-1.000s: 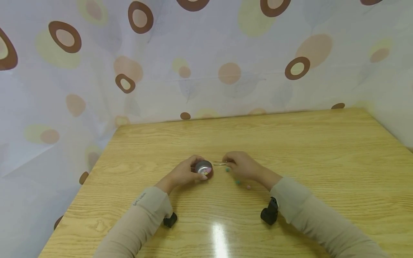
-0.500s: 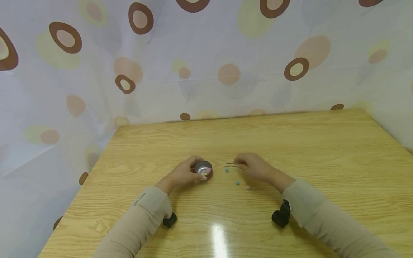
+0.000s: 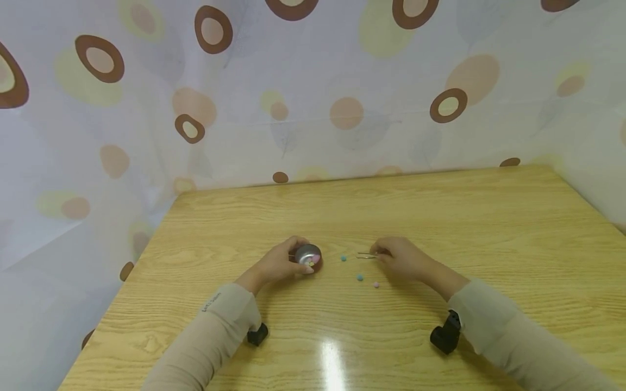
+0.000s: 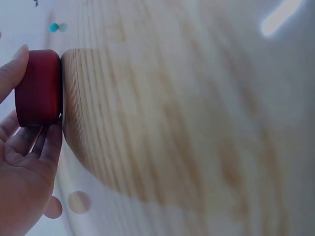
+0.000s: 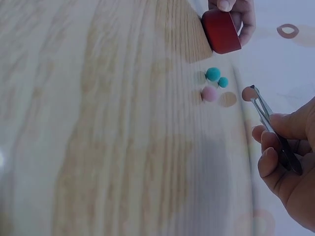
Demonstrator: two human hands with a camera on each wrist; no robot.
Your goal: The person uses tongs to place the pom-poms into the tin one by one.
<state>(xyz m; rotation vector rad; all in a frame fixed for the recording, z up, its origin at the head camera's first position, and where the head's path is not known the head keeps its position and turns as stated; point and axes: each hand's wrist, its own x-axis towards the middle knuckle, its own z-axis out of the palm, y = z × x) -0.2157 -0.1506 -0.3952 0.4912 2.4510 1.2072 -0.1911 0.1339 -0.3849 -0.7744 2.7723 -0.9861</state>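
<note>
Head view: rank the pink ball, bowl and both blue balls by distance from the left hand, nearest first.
1. Bowl, gripped by left hand.
2. One blue ball, right of bowl.
3. Other blue ball, farther right.
4. Pink ball, rightmost of these.

A pale spotted sheet point(image 3: 313, 70) rises behind the wood-grained table point(image 3: 332, 309).

- Bowl point(image 4: 39, 88): on tabletop point(image 3: 313, 212), nearer L edge than R; pcs point(image 3: 315, 258) inside.
- L hand point(image 3: 276, 264): bowl's L side.
- 3 balls point(image 3: 360, 277): R of bowl.
- Tweezers point(image 5: 289, 155): in R hand point(image 3: 402, 258), R of bowl.
</note>
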